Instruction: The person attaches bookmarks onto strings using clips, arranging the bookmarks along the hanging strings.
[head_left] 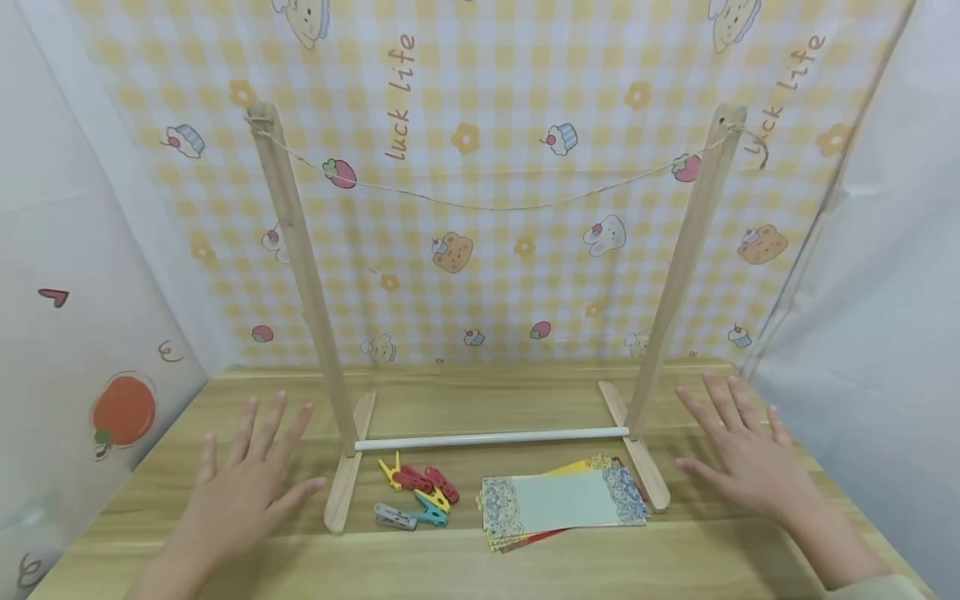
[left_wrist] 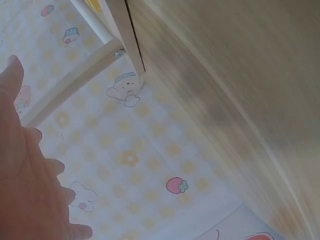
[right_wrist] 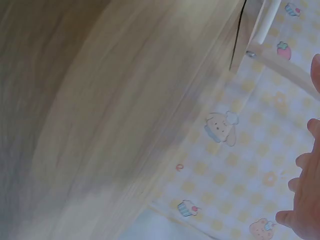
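Note:
My left hand (head_left: 243,492) is spread flat, palm down, left of a wooden frame, and holds nothing. On the other side my right hand (head_left: 750,458) has its fingers fanned out, also holding nothing. Between them stands the frame, with a left post (head_left: 303,258), a right post (head_left: 684,267) and a white crossbar (head_left: 491,439) low down. A thin string (head_left: 495,208) sags between the post tops. In front of the crossbar lie several clothespins (head_left: 414,479) in red, yellow, blue and grey. Beside them is a loose stack of cards (head_left: 562,502), the top one pale green with patterned ends.
The wooden feet (head_left: 345,492) of the frame reach forward on the wood-grain table (head_left: 420,567). Behind hangs a yellow checked cloth (head_left: 525,292) with cartoon prints. White cloth walls (head_left: 885,292) close off both sides.

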